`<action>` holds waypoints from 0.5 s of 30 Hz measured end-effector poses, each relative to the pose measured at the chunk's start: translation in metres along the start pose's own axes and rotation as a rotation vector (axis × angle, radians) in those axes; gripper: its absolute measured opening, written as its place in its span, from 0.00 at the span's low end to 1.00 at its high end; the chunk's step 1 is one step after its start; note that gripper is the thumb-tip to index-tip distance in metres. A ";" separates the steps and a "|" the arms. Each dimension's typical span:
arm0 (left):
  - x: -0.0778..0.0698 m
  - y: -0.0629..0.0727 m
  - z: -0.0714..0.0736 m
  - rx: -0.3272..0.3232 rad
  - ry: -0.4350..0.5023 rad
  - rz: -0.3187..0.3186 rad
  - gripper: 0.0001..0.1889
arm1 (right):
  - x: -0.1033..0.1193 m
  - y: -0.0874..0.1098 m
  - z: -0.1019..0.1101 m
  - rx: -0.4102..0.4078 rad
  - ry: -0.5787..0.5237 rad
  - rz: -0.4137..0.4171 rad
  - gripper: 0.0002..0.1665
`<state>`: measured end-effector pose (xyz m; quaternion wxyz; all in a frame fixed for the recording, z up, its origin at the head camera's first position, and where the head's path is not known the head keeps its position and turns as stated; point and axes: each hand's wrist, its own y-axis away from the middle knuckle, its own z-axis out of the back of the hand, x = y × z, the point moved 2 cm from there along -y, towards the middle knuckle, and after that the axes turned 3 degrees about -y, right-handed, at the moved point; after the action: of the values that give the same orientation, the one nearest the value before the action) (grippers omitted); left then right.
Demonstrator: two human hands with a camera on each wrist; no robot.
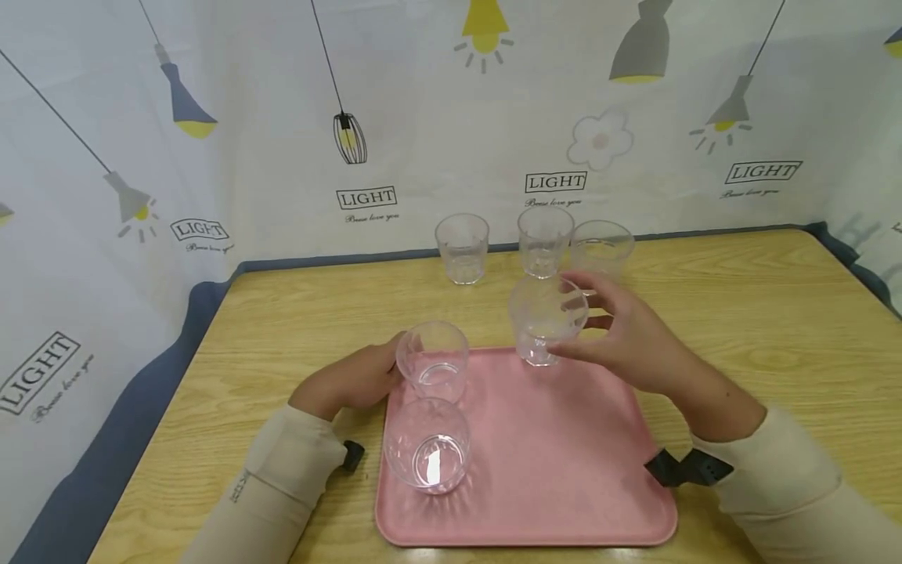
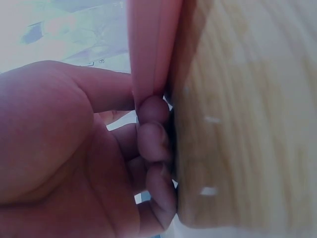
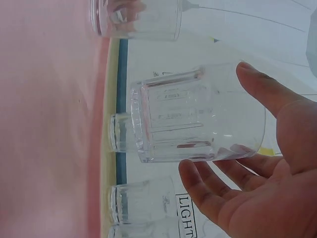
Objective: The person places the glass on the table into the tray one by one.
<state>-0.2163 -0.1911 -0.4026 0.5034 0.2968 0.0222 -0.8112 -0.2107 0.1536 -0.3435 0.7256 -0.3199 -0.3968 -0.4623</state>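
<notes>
My right hand [image 1: 634, 337] holds a clear plastic cup [image 1: 532, 317] by its side, thumb and fingers spread around it. In the right wrist view this cup [image 3: 173, 119] is off the surface, above the far edge of a pink tray [image 1: 564, 454]. At the tray's left side, my left hand [image 1: 355, 376] grips the rim. The left wrist view shows the thumb against the rim [image 2: 148, 49] and curled fingertips [image 2: 153, 141] at its underside. Two more clear cups, one farther back [image 1: 438, 384] and one nearer [image 1: 409, 446], stand upright along the tray's left side.
Behind the tray, a clear cup [image 1: 462, 247] stands on the wooden table [image 1: 317, 305], with another [image 1: 545, 235] to its right and a wider one [image 1: 607, 239] partly behind my right hand. A white curtain [image 1: 458, 117] printed with lamps hangs at the table's back edge.
</notes>
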 end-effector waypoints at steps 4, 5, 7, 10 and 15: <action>0.000 0.001 0.000 0.003 0.011 0.003 0.23 | 0.001 0.000 -0.007 0.015 -0.020 0.006 0.53; 0.000 0.001 0.000 0.003 0.014 0.004 0.23 | 0.002 0.000 -0.008 0.020 -0.026 0.005 0.53; -0.001 0.001 0.001 0.005 0.016 0.007 0.23 | 0.002 0.000 -0.011 0.035 -0.048 -0.007 0.52; -0.001 0.001 0.001 0.006 0.018 0.009 0.23 | 0.003 0.001 -0.015 0.060 -0.093 -0.024 0.52; -0.001 0.001 0.001 0.011 0.032 0.019 0.24 | 0.002 0.001 -0.022 0.105 -0.135 -0.014 0.51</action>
<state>-0.2154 -0.1912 -0.4008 0.5090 0.3126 0.0230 -0.8016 -0.2032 0.1354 -0.3524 0.7098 -0.3092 -0.4706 -0.4232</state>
